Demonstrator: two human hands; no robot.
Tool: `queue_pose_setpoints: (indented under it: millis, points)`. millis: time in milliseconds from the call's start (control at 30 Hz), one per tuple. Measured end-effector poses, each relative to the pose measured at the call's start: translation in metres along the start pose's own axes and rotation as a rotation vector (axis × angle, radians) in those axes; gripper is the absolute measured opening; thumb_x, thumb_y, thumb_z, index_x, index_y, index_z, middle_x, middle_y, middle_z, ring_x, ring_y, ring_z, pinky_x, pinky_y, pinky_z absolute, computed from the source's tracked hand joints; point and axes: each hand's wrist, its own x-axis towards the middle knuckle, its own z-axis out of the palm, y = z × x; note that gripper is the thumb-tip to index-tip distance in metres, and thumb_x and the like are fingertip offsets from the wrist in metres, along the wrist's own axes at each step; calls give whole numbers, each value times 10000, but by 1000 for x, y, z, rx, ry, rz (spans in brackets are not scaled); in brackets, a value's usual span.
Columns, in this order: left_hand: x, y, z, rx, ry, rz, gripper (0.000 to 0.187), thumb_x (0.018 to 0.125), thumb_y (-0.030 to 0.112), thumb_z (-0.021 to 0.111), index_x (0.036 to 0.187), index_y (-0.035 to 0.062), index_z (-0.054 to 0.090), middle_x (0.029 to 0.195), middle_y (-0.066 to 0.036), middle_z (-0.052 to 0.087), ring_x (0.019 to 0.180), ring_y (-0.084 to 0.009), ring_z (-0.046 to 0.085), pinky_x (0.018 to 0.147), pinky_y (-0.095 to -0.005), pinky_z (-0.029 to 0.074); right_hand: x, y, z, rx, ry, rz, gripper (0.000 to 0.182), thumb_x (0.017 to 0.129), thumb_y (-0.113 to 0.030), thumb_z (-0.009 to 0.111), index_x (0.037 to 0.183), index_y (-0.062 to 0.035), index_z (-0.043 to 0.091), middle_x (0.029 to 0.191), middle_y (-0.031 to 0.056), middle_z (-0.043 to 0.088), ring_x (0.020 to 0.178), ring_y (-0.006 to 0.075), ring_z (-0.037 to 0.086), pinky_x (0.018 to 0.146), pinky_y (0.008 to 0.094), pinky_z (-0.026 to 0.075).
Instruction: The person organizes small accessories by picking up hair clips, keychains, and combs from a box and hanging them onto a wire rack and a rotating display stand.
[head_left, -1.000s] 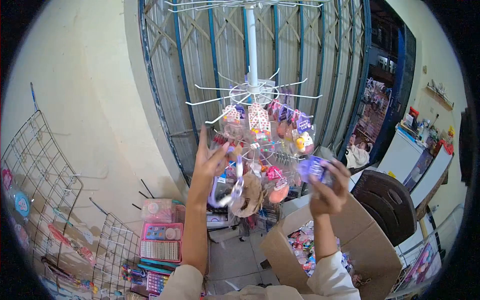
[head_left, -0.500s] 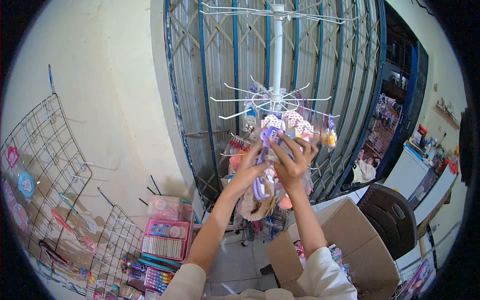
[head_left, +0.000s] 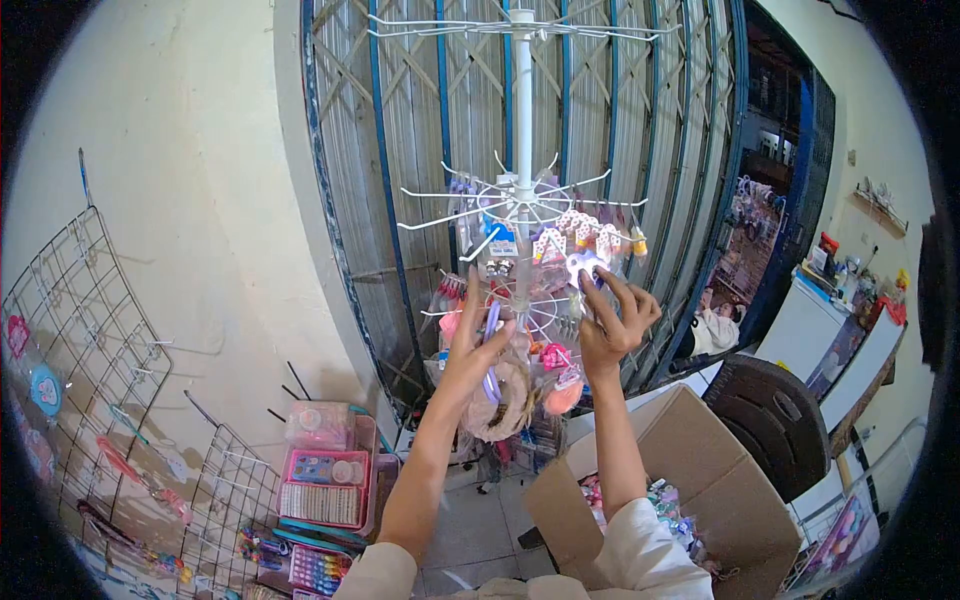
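My left hand (head_left: 472, 350) is in front of the rack, thumb and fingers closed around a narrow purple band (head_left: 491, 350). To its right, my right hand (head_left: 615, 328) is raised, with its thumb and index finger at a shiny purple-and-white card (head_left: 583, 266); the other fingers are spread. Several polka-dot cards (head_left: 577, 226) hang just above that card. Below and between the hands hang a fluffy beige ring (head_left: 497, 412), a pink piece (head_left: 555, 355) and a peach-coloured round piece (head_left: 563, 397), some in clear wrapping.
The white rotating rack (head_left: 525, 120) has tiers of hooks. A cardboard box (head_left: 720, 480) with packets stands at lower right, beside a dark chair (head_left: 770, 425). Wire grids (head_left: 95, 370) and a pink basket (head_left: 325, 490) are on the left. Behind the rack is a folding metal gate (head_left: 420, 130).
My hands have moved apart. The left has come slightly down and left with the purple band; the right has shifted to the right with the card. The view has turned slightly.
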Motion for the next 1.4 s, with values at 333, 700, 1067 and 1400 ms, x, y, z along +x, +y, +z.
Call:
queue_pose_setpoints:
  millis: [333, 700, 1067, 1400]
  points:
    - [4, 16, -2, -78, 46, -58, 717, 727, 70, 521, 1268, 172, 61, 814, 2, 423, 539, -35, 304, 441, -143, 251, -7, -2, 0, -62, 30, -37, 341, 510, -37, 543, 795, -204, 630, 852, -63, 564, 704, 132, 425, 696, 300, 249]
    - [3, 22, -30, -187, -9, -154, 510, 792, 122, 439, 1242, 120, 198, 783, 1, 432, 520, -42, 298, 423, -145, 234, -27, -3, 35, -211, -156, -93, 406, 586, -55, 519, 972, -177, 538, 1025, 10, 476, 771, 172, 432, 707, 334, 269]
    - [-65, 52, -94, 227, -202, -14, 473, 701, 135, 563, 1119, 24, 370, 779, -32, 514, 595, -86, 430, 509, -208, 342, -57, -129, 7, 844, -601, 359, 583, 618, -145, 592, 1140, -42, 354, 924, 138, 464, 864, 235, 458, 737, 336, 367]
    - [-274, 107, -165, 956, 294, -349, 516, 653, 54, 579, 1118, 47, 353, 878, -104, 516, 824, -177, 500, 688, -275, 402, -148, -270, -14, 1958, -1832, 689, 229, 722, -114, 562, 909, -3, 490, 732, 20, 498, 669, 59, 465, 569, 195, 375]
